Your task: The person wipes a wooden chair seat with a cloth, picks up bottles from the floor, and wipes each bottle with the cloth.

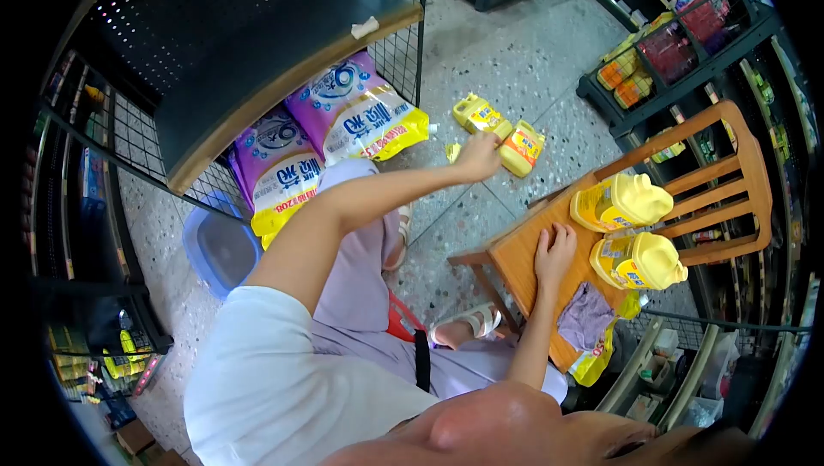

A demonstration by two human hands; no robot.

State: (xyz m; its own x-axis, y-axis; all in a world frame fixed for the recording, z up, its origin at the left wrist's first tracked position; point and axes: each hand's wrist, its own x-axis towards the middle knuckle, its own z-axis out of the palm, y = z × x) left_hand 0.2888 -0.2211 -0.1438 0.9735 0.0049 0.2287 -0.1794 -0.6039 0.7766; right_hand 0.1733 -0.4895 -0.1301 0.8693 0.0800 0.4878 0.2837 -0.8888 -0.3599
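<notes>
Our left hand reaches low over the speckled floor, its fingers bent together at a yellow bottle with an orange and white label; we cannot tell whether they pinch it or only touch it. A second yellow bottle lies just beside that one on the floor, farther from the chair; a small yellow piece shows near our wrist.

Our right hand rests palm down on the seat of the wooden chair, empty, its fingers spread a little; two large yellow jugs stand on the same seat, side by side, between that hand and the slatted backrest. A crumpled purple cloth lies on the seat nearer to us, beside our right forearm; a yellow bag shows at the chair's edge by it.

To our left, two large purple and yellow bags lean side by side by the dark shelf; a small white scrap sits on that shelf's edge, and a blue basin stands on the floor near the bags; to our right, past the chair, a wire rack holds yellow and red packs.
</notes>
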